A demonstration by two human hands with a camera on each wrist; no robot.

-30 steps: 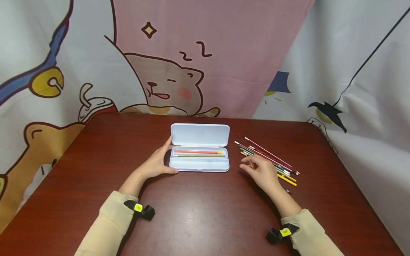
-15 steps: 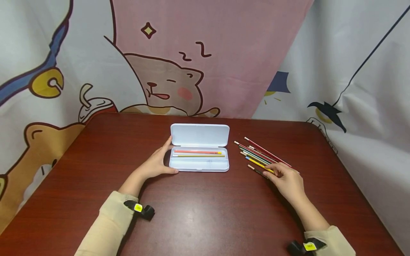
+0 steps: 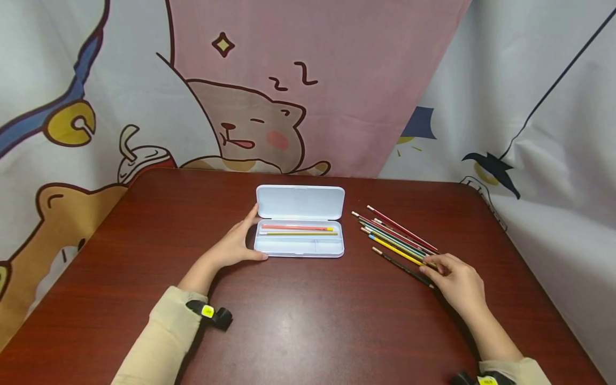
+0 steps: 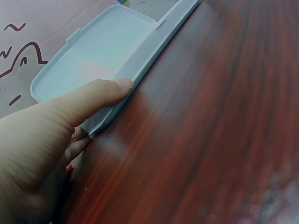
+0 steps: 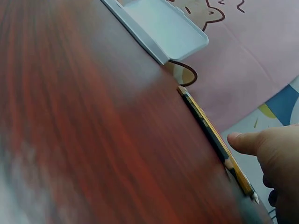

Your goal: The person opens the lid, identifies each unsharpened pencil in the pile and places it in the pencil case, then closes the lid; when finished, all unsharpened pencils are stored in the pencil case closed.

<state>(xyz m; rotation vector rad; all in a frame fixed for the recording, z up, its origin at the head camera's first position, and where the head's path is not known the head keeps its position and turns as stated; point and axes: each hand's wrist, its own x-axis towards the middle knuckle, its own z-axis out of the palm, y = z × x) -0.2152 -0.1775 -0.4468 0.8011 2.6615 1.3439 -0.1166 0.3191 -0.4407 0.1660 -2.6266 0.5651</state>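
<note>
A pale blue-white pencil case (image 3: 289, 247) stands with its lid up, an orange pencil (image 3: 293, 228) and a yellowish pencil (image 3: 298, 233) lying in its back compartment. My left hand (image 3: 236, 243) holds the case's left end, thumb (image 4: 110, 91) along the front edge and fingers round the back corner. My right hand (image 3: 457, 280) is over the lower right end of a bunch of pencils, thumb and forefinger right by the tip of a yellow pencil (image 3: 394, 249). In the right wrist view the thumb (image 5: 245, 142) stands apart from the pencils; the other fingertips are mostly hidden.
Red pencils (image 3: 401, 229) and green ones lie slanted in the bunch, right of the case. A dark patterned pencil (image 3: 404, 267) lies separately in front of them. Behind the brown table (image 3: 308, 321) hangs a cartoon-printed cloth (image 3: 361, 96).
My right hand has moved right and toward me, along the pencils to their lower ends, uncovering the yellow and dark pencils. The left hand and case have stayed put.
</note>
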